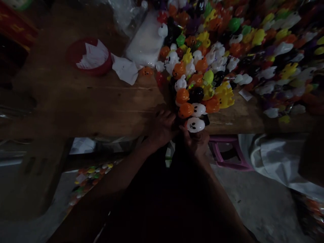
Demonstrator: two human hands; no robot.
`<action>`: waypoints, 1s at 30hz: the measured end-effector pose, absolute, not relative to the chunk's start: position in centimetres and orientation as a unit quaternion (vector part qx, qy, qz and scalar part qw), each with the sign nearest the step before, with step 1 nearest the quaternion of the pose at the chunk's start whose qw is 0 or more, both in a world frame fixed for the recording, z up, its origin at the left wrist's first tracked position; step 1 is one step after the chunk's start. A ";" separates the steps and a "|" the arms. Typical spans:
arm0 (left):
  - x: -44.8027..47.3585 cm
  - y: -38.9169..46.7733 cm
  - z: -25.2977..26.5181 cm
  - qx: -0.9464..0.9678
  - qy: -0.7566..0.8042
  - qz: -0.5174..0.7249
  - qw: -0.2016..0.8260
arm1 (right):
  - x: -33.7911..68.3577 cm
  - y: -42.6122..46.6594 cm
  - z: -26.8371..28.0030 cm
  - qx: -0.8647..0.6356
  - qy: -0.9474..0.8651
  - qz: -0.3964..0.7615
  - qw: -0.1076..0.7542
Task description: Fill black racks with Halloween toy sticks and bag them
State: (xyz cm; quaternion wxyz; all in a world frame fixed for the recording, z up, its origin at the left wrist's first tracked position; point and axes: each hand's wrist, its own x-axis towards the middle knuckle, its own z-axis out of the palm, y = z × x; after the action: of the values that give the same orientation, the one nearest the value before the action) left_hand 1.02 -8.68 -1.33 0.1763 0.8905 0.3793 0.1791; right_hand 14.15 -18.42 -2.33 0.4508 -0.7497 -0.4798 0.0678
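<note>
Near the front edge of the table, my right hand (198,141) is closed round a small white toy with a black skull-like face (196,125). My left hand (164,124) is just to the left, its fingers curled; anything inside them is hidden in the dim light. Just beyond the held toy are an orange pumpkin toy (186,110) and a white ghost toy (198,109). A yellow spiky toy (224,95) lies to their right, among more orange, black and white ones.
A big heap of small coloured toys (268,37) covers the right of the wooden table (106,104). At the left, a red bowl (69,54) holds paper slips, beside a clear plastic bag (146,40). Below are a pink stool (231,163) and a white sack (278,158).
</note>
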 end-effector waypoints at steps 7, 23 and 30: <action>0.9 -8.4 -1.5 0.887 0.369 0.195 0.196 | 14.2 -18.6 -1.8 -0.743 -0.479 0.090 0.458; 1.1 -8.1 -1.7 0.888 0.353 0.205 0.213 | 13.4 -18.4 -4.1 -0.709 -0.562 -0.074 0.419; 0.2 -8.4 -2.3 0.885 0.302 0.277 0.219 | 16.9 -20.7 -1.2 -0.665 -0.616 0.039 0.421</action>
State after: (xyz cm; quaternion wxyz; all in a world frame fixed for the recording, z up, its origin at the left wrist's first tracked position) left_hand 0.16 -8.39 -2.33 0.2191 0.8852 0.3025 0.2774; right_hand 16.90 -20.68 -1.25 0.4209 -0.6647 -0.6160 0.0393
